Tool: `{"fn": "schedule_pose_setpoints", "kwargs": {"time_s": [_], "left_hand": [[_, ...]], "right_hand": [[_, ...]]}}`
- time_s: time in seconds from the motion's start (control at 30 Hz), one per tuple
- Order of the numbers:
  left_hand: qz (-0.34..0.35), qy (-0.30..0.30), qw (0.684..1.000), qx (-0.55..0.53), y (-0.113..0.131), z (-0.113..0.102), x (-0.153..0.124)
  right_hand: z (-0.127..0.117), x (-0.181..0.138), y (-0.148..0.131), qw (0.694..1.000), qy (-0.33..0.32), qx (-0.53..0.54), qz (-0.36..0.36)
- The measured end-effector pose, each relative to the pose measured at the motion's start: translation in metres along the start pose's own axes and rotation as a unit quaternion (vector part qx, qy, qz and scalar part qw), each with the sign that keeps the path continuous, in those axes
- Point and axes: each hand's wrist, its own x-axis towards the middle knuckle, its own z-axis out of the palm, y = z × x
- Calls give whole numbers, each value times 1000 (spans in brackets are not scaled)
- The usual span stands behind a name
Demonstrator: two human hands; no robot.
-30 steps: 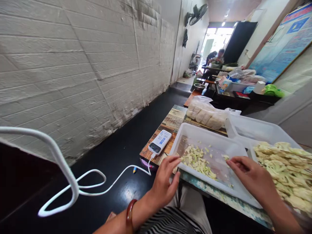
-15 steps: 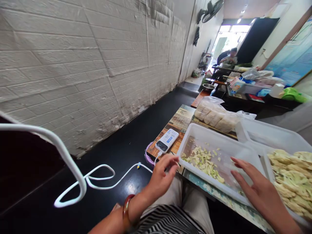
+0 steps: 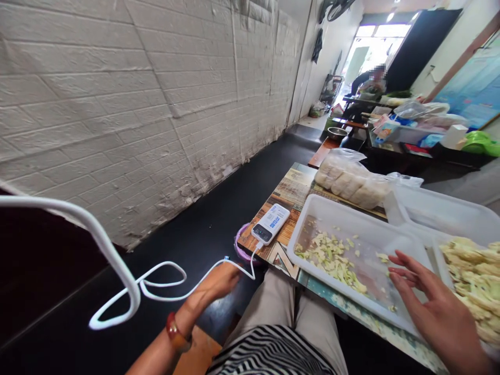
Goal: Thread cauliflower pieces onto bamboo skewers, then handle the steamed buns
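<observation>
My left hand (image 3: 223,280), with a bracelet on the wrist, is off the table's left side, beside the white cable (image 3: 250,273). Its fingers are smeared by motion and mostly hidden. My right hand (image 3: 433,307) hovers over the right end of a white plastic tray (image 3: 292,249), fingers apart and slightly bent, holding nothing visible. Small chopped cauliflower pieces (image 3: 332,260) lie scattered in that tray, mostly on its left side. To the right, larger cauliflower florets (image 3: 474,276) fill another white container, partly behind my right hand.
A white power bank (image 3: 271,224) with the cable plugged in lies on the wooden table (image 3: 291,190). Behind the tray sit bagged pale rolls (image 3: 351,182) and another white container (image 3: 453,211). A brick-patterned wall (image 3: 164,104) runs along the left. A person (image 3: 369,86) sits far back.
My left hand has moved left and down, away from the tray's corner. My right hand has shifted slightly right, its fingers more bent. The camera view has shifted a little.
</observation>
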Motion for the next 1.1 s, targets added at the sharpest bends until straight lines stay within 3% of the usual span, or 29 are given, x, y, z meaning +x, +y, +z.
{"fn": "schedule_pose_setpoints", "kwargs": {"time_s": [0.07,0.17,0.23,0.3,0.43,0.53,0.7,0.9,1.1], "left_hand": [[-36,97,994,-24,-9,-14,13],[-74,283,954,-59,-6,-32,36],[-58,340,937,-51,7,-41,53],[-20,315,948,-38,26,-46,70],[72,196,978,27,64,-45,103],[55,123,988,80,84,-40,122],[-5,65,982,179,101,-32,144],[-41,73,975,208,104,-25,144],[-71,154,973,158,80,-36,90]], "right_hand": [[3,0,-1,1000,-2,8,0],[6,-3,0,1000,-6,14,10],[7,-5,0,1000,-5,11,16],[8,-5,0,1000,0,12,18],[8,-6,-1,1000,2,10,23],[7,-8,0,1000,6,10,17],[7,-9,-4,1000,18,-1,17],[4,-10,-6,1000,18,-10,16],[6,-11,5,999,26,-21,0]]}}
